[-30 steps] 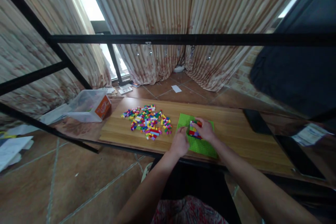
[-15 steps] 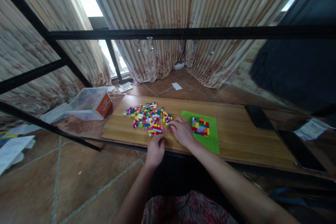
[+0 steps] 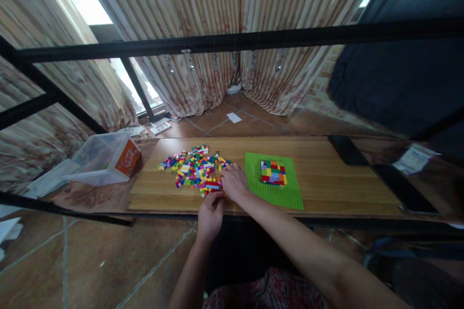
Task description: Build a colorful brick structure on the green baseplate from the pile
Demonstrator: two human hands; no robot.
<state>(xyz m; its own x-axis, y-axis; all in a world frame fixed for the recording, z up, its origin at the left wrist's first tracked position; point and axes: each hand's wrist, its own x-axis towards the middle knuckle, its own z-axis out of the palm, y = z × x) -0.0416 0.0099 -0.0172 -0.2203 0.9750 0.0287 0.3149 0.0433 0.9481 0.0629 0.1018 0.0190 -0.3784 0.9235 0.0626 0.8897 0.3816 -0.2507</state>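
Observation:
A loose pile of small colourful toy bricks [image 3: 197,168] lies on the wooden board. My right hand [image 3: 235,182] is at the pile's right edge, fingers bent down and closed among the bricks; whatever they grip is hidden. Close below it, at the board's front edge, my left hand [image 3: 210,212] has its fingers curled against the thumb, and I cannot make out what is in them. To the right of my right hand lies a green baseplate [image 3: 253,193]. A rectangular block of multicoloured bricks [image 3: 273,173] stands on it, apart from both hands.
A clear plastic box [image 3: 96,166] with an orange label sits left of the wooden board [image 3: 319,188]. Two dark flat objects lie at the right, one a black slab [image 3: 348,149]. A black metal bar [image 3: 217,42] crosses beyond the board, with curtains behind.
My right hand has moved left, away from the baseplate and closer to my left hand and the pile. The head view has shifted a little. The brick block looks the same.

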